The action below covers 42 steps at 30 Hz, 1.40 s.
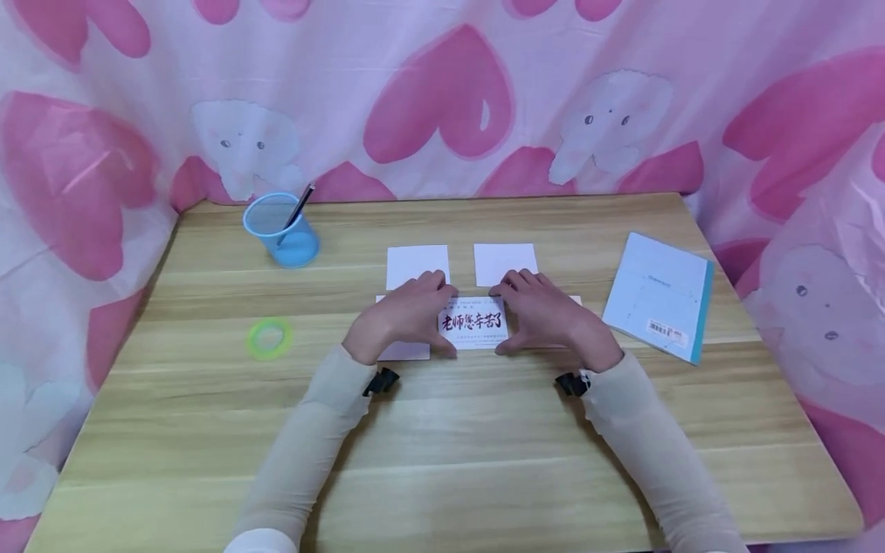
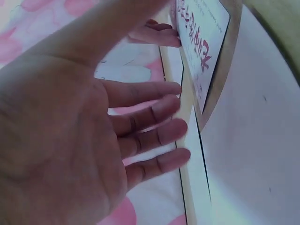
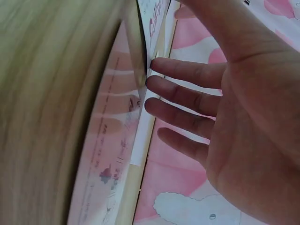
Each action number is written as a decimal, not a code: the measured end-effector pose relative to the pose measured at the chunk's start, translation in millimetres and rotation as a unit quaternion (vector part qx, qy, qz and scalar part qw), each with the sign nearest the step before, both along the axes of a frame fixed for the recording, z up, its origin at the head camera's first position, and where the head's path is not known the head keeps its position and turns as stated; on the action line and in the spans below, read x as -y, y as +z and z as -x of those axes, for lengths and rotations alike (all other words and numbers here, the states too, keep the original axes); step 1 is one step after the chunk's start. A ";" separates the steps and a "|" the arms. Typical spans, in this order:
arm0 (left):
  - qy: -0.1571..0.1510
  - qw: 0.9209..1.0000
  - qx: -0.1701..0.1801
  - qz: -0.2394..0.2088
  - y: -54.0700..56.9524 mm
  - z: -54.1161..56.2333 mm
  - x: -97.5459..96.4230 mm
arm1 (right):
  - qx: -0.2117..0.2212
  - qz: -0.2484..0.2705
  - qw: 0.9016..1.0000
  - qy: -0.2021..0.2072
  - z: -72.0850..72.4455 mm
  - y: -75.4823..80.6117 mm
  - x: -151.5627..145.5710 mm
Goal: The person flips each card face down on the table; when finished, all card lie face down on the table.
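A white card with red handwritten-style characters (image 1: pixel 473 322) lies between both hands. My left hand (image 1: pixel 412 313) holds its left end, thumb at the lower edge and index finger at the upper edge. At the other end, my right hand (image 1: pixel 549 313) grips it the same way. The remaining fingers of each hand extend beyond the card in the wrist views. Beneath the left hand lies a plain white card (image 2: pixel 253 108), partly covered. Under the right hand is a glossy pinkish card with print (image 3: pixel 105 140), mostly hidden in the head view.
Two white cards (image 1: pixel 418 265) (image 1: pixel 505 263) lie behind the hands. A blue mesh pen cup (image 1: pixel 293 242) with a pen (image 1: pixel 300 204) stands back left. Nearer is a green tape roll (image 1: pixel 270 339). A light-blue notebook (image 1: pixel 658 296) lies right. A heart-patterned curtain (image 1: pixel 442 92) borders the table.
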<state>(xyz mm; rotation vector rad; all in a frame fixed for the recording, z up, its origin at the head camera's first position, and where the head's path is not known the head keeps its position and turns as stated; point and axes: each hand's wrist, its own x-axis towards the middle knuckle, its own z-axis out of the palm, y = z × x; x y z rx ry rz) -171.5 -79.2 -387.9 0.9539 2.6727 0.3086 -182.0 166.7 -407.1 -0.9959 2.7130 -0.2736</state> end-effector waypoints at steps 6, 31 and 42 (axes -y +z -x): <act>0.002 0.999 -0.002 0.032 -4.8 0.4 -3.0 | -0.008 0.015 1.000 0.006 1.4 -1.0 1.2; -0.008 0.994 -0.049 -0.101 -4.7 9.1 -4.0 | -0.031 0.141 0.989 -0.022 -1.0 21.9 -17.7; 0.015 0.946 0.091 -0.311 -1.0 14.4 1.0 | 0.076 0.224 0.971 0.031 1.9 15.5 -7.3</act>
